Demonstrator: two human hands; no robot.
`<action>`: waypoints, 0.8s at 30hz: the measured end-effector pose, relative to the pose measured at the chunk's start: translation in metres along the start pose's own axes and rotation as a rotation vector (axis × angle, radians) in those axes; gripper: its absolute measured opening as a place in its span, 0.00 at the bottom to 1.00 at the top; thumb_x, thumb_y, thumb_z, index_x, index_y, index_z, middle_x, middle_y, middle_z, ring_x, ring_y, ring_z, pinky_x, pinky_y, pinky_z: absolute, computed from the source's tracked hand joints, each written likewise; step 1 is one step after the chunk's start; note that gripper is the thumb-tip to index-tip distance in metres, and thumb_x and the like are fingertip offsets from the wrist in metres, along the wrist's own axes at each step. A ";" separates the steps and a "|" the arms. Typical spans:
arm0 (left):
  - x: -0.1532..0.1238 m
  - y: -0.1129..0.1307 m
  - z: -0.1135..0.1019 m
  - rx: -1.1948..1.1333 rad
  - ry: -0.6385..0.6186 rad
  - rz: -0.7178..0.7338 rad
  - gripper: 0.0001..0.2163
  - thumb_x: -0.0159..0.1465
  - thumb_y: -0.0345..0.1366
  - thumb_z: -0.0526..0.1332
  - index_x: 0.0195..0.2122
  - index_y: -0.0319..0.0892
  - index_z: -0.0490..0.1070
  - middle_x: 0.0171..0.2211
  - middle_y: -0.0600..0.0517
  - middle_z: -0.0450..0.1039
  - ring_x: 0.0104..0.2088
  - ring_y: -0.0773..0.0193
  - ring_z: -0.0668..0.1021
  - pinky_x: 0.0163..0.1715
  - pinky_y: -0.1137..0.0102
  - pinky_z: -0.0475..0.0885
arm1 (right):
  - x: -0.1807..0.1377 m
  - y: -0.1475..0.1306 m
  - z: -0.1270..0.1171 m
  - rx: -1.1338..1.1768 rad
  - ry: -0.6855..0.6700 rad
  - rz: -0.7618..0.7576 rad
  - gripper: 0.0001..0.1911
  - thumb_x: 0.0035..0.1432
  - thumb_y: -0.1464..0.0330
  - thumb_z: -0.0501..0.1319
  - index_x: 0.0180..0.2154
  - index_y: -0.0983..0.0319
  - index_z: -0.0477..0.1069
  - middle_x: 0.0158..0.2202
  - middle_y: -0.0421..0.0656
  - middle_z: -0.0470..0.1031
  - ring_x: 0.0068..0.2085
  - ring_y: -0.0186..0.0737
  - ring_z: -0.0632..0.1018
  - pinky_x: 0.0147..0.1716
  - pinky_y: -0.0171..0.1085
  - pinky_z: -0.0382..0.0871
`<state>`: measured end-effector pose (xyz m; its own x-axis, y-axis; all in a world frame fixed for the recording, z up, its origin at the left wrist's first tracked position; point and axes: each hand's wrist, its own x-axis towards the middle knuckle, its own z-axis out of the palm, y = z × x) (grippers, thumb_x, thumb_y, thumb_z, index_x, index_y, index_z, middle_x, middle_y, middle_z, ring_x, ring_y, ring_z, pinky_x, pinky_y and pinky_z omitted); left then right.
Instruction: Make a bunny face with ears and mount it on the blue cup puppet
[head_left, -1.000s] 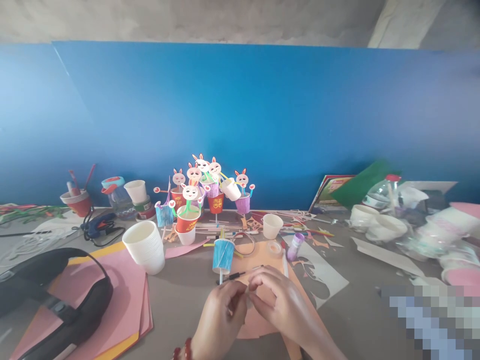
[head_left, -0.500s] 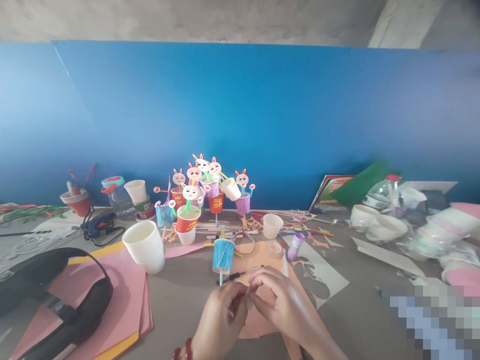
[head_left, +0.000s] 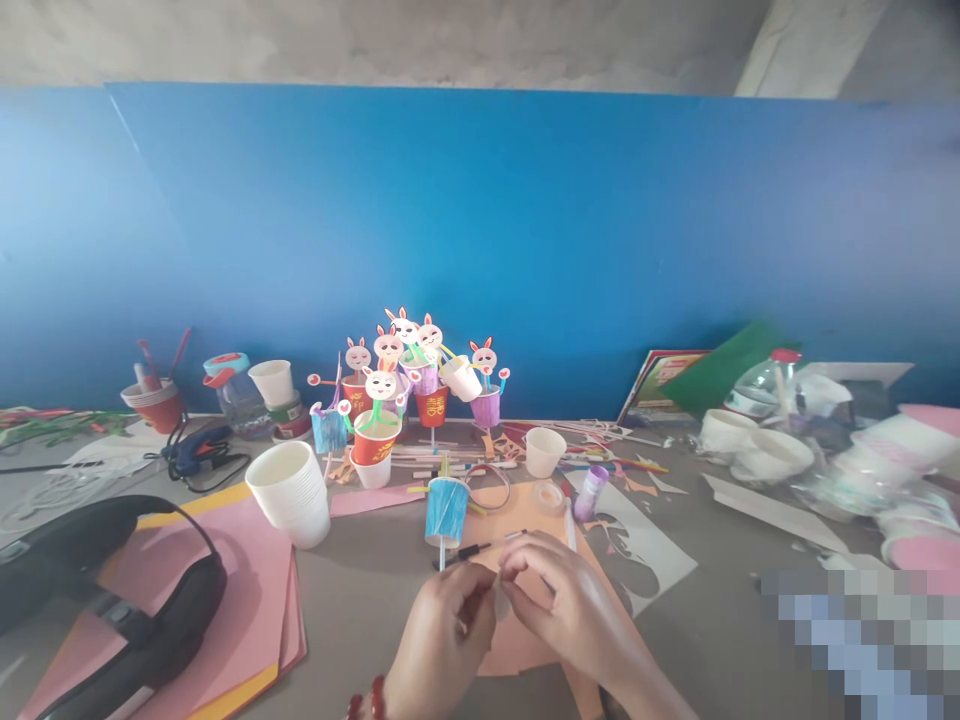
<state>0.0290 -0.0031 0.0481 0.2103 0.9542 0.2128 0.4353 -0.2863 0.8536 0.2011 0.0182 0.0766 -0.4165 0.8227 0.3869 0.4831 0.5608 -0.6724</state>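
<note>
My left hand (head_left: 448, 632) and my right hand (head_left: 564, 596) meet low in the middle of the view, fingertips pinched together on a small pale piece (head_left: 501, 600) that I cannot make out. They hover over an orange paper sheet (head_left: 517, 640). Just beyond them lies a black pen (head_left: 469, 552). A blue paper cup on a straw (head_left: 445, 510) stands upside down behind the pen. A red bead bracelet (head_left: 367, 698) circles my left wrist.
A stack of white cups (head_left: 291, 492) stands left of centre beside pink and yellow paper sheets (head_left: 225, 600). Bunny cup figures (head_left: 405, 385) cluster at the back against the blue wall. A black bag (head_left: 112, 590) lies at left, a glue stick (head_left: 590, 492) and tape roll (head_left: 549, 495) behind my hands.
</note>
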 end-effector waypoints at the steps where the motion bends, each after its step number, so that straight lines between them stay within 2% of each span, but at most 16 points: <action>1: 0.000 0.000 0.000 -0.006 -0.003 -0.002 0.09 0.63 0.28 0.52 0.30 0.40 0.70 0.23 0.54 0.67 0.20 0.69 0.72 0.18 0.78 0.61 | 0.000 -0.001 0.000 0.004 -0.002 -0.001 0.09 0.55 0.78 0.57 0.32 0.57 0.67 0.35 0.40 0.77 0.39 0.41 0.78 0.38 0.36 0.71; 9: 0.000 0.000 0.001 0.004 0.011 -0.004 0.09 0.61 0.25 0.52 0.29 0.40 0.70 0.23 0.54 0.68 0.19 0.69 0.71 0.18 0.78 0.60 | 0.001 -0.001 0.000 0.019 -0.008 0.016 0.09 0.57 0.77 0.57 0.31 0.57 0.68 0.34 0.40 0.77 0.39 0.40 0.78 0.37 0.36 0.70; 18: 0.000 0.000 0.001 -0.017 -0.002 -0.016 0.09 0.62 0.27 0.53 0.31 0.39 0.72 0.24 0.53 0.69 0.20 0.69 0.73 0.18 0.78 0.61 | 0.000 -0.001 0.000 -0.007 -0.035 0.035 0.09 0.55 0.77 0.60 0.32 0.56 0.68 0.35 0.39 0.77 0.40 0.41 0.78 0.38 0.36 0.71; 24: -0.001 -0.002 0.002 -0.045 -0.003 -0.022 0.08 0.63 0.27 0.53 0.31 0.39 0.71 0.24 0.53 0.69 0.20 0.69 0.72 0.18 0.78 0.61 | 0.001 -0.001 -0.002 -0.017 -0.024 -0.014 0.09 0.55 0.78 0.58 0.33 0.57 0.68 0.35 0.40 0.77 0.39 0.41 0.78 0.38 0.37 0.71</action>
<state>0.0292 -0.0038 0.0452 0.2037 0.9600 0.1920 0.4004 -0.2606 0.8785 0.2013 0.0180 0.0787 -0.4411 0.8127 0.3807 0.4904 0.5735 -0.6562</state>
